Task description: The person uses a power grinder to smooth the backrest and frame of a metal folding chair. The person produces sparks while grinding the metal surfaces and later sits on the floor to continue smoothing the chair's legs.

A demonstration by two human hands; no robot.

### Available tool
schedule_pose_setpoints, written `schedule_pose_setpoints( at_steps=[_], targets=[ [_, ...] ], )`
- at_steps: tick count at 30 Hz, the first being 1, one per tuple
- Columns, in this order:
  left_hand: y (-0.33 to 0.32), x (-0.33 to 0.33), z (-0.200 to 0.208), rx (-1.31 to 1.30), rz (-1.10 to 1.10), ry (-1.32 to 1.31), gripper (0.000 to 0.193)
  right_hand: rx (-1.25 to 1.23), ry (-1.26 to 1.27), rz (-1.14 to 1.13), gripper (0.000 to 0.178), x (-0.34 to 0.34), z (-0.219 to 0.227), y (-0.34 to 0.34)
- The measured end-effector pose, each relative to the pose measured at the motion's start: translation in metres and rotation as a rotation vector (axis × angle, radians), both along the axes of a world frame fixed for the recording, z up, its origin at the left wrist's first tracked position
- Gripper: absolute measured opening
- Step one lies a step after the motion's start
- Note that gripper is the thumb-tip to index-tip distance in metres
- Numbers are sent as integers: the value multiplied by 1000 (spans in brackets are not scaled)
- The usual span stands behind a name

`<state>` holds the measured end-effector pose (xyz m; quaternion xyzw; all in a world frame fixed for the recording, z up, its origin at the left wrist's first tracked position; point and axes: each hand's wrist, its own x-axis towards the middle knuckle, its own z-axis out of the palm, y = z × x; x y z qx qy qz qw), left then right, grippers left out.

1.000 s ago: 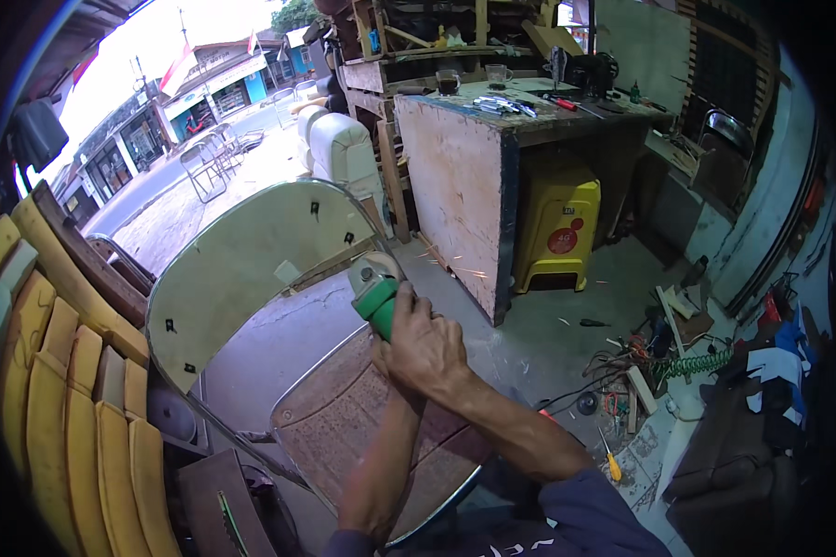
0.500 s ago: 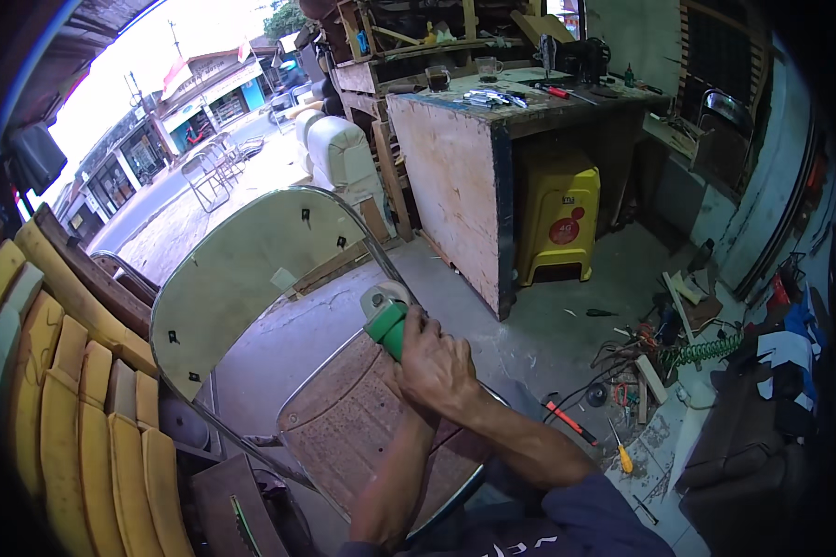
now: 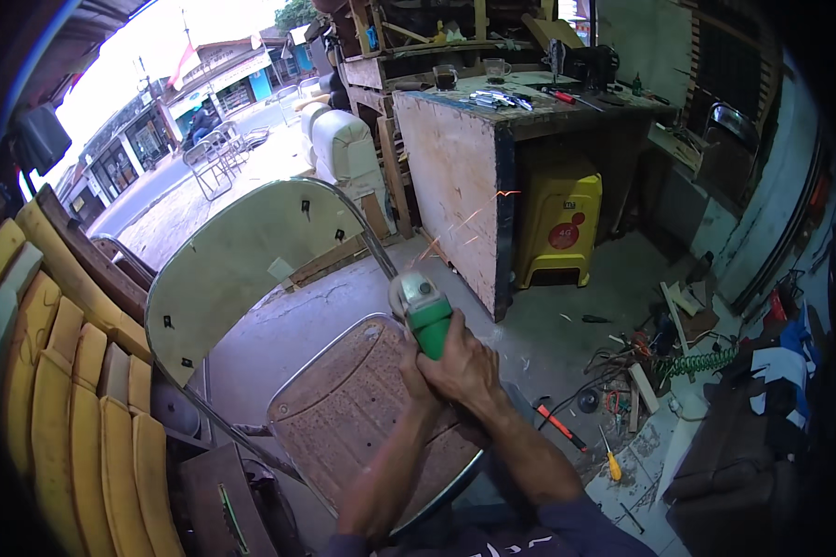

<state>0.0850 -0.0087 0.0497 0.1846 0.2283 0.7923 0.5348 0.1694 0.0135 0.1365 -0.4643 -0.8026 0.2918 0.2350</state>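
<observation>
My right hand [image 3: 471, 365] is wrapped round the green body of an angle grinder [image 3: 429, 327]. From the left, my left hand [image 3: 416, 373] grips it too, its fingers partly hidden. The grinder's head meets the metal tube on the right side of a folding chair frame [image 3: 373, 243], and orange sparks [image 3: 450, 232] fly up and to the right. The disc itself is hard to make out. Below my hands lies the chair's worn, rust-stained seat [image 3: 344, 408]. A pale curved back panel [image 3: 241, 251] with small dark brackets fills the top of the frame.
Yellow cushions [image 3: 60, 418] are stacked at left. A worn workbench [image 3: 450, 186] stands ahead, with a yellow plastic stool [image 3: 562, 227] under it. On the floor at right lie a red-and-black tool [image 3: 561, 427], a yellow-handled screwdriver [image 3: 613, 464], cables and a green coiled hose [image 3: 697, 362].
Both hands have brought the grinder rightward, onto the chair's side tube. Sparks now come off it where there were none before. The view has shifted slightly.
</observation>
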Motion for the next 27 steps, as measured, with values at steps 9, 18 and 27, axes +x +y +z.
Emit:
schedule_pose_setpoints(
  at_steps=[9,18,27],
  targets=[
    [-19,16,12,-209,110,-9,60,-173,-19,6,86,7,-13,-2],
    [2,15,17,-251,109,-36,57,-165,-43,1,78,11,-18,20],
    [12,-1,-6,-243,175,91,62,-139,41,26,78,0,-13,21]
  ],
)
